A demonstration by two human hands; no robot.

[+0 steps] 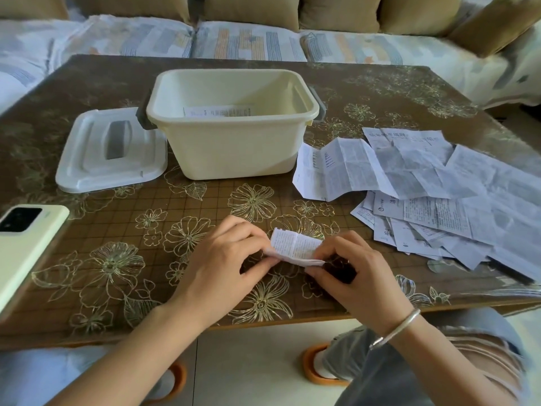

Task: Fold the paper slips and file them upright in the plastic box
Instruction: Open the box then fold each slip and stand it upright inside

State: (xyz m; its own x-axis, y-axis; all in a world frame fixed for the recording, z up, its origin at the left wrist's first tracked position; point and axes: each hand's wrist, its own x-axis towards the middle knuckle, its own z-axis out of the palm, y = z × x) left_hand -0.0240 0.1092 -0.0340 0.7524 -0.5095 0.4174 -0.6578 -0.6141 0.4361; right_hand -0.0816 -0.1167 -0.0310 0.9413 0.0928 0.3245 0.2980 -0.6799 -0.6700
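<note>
Both hands are low at the near edge of the surface (146,230). The left hand (222,259) pinches the left end of a folded slip (295,247). The right hand (351,268) pinches its right end. The fingers on both hands are curled in tight on the paper. The folded slip is small, and its long side runs from left to right between the two hands. It looks like the fold is being pressed flat, so this slip is nearly ready to file.

The plastic box (231,148) stands open on the far side, well apart from the hands. It is almost straight ahead of the left hand, so that hand has the shorter way to go. To stand up in the box, the slip would need to be tipped onto its edge.

One paper (218,110) shows inside the box by the far wall. The lid (111,150) lies just left of the box. A big pile of slips (439,194) waits on the right, so a lot is left to do. A phone (26,241) lies at the near left.
</note>
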